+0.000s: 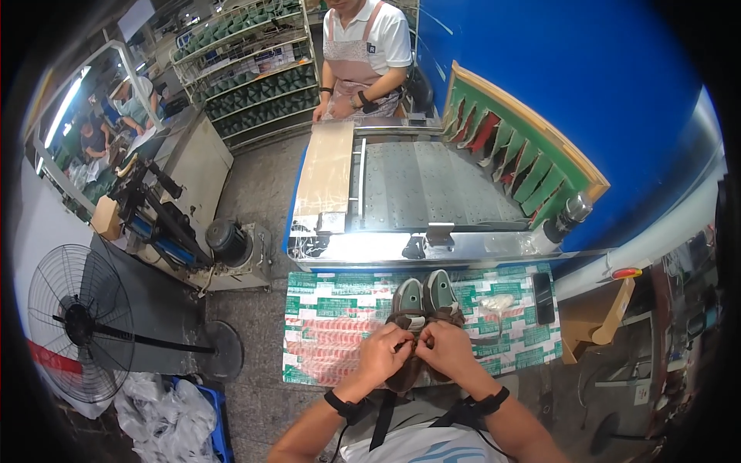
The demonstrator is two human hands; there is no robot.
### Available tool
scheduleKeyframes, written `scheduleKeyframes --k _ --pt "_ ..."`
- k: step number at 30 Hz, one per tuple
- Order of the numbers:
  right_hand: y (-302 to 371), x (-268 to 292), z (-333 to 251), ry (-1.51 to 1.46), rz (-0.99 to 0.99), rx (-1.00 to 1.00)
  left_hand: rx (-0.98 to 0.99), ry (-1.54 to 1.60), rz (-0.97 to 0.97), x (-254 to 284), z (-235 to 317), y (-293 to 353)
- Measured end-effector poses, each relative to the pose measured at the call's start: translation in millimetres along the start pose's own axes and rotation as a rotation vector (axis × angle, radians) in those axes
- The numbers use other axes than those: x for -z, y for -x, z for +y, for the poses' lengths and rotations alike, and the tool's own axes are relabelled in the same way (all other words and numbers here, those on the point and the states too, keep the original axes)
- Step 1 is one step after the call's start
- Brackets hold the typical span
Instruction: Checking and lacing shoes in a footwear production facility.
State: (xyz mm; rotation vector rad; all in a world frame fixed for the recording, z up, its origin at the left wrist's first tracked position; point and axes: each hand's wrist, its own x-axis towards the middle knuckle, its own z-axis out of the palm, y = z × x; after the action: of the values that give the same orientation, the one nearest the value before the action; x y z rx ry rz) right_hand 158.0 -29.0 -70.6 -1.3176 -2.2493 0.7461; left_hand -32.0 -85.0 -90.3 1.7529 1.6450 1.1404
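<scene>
A pair of shoes, the left shoe (pixel 407 297) and the right shoe (pixel 441 293), lies side by side on a table covered with green, white and red patterned paper (pixel 324 309). They look brown and grey-green with pale edges. My left hand (pixel 384 351) and my right hand (pixel 448 351) meet over the shoes, fingertips bent and pinched close together. What sits between the fingers is too small to make out. The hands hide the middle of both shoes. Right of them lies a small whitish bundle (pixel 496 302) with a thin strand trailing from it.
A dark phone (pixel 543 299) rests at the table's right end. Beyond the table stands a conveyor (pixel 432 181) with hanging green and red flaps (pixel 509 154); a person in an apron (pixel 359 69) is at its far end. To the left are a fan (pixel 81 324) and plastic bags (pixel 166 417).
</scene>
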Motion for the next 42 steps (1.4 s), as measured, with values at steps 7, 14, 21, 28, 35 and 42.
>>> scheduleKeyframes --k 7,14,21,28,35,42 --pt "11.0 7.3 6.1 -0.127 -0.025 -0.168 0.036 0.0 -0.09 5.0 5.6 -8.5" --pt "-5.6 3.3 8.5 -0.007 0.065 0.152 -0.08 -0.167 -0.134 12.5 0.7 -25.2" --pt "20.7 -24.7 15.1 -0.633 0.079 -0.277 0.132 0.068 -0.151 6.0 -8.3 -14.4" --pt "10.3 -12.7 27.8 -1.005 -0.238 -0.387 0.129 0.068 -0.036 6.3 9.2 -14.4" --pt "37.8 51.2 11.2 -0.886 -0.574 -0.18 0.259 0.374 0.229 -19.8 -32.5 4.5" --pt "61.7 156.3 4.1 -0.995 -0.797 -0.153 0.288 0.734 -0.102 52.6 65.9 16.1"
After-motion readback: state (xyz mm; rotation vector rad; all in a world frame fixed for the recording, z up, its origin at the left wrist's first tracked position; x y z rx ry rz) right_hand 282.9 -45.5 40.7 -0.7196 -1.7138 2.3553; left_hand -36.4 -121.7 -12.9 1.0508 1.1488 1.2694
